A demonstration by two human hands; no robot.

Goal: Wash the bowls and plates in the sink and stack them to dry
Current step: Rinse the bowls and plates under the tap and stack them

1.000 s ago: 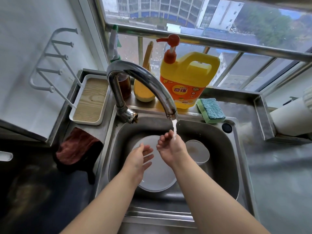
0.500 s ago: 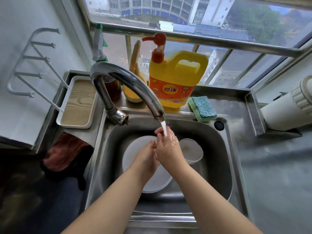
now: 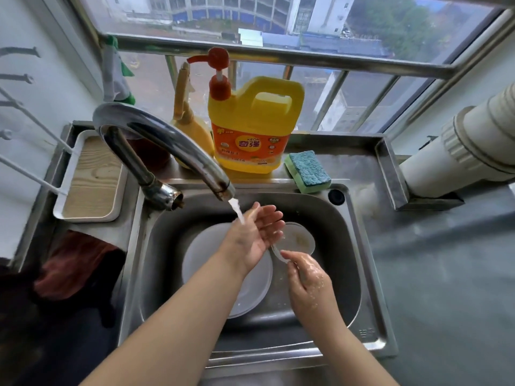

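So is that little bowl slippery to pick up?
Probably. The bowl sits in the wet sink, and the right hand pinching its rim is dripping. It looks thin and light, so it should lift easily, but it could slide from wet fingers.

White plate (image 3: 211, 257) lies flat in the sink (image 3: 340, 218); beside it a small bowl (image 3: 301, 238) (food-smeared), touching

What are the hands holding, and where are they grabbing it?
The right hand pinches the near rim of the small bowl in the sink. The left hand holds nothing; it is open under the running water.
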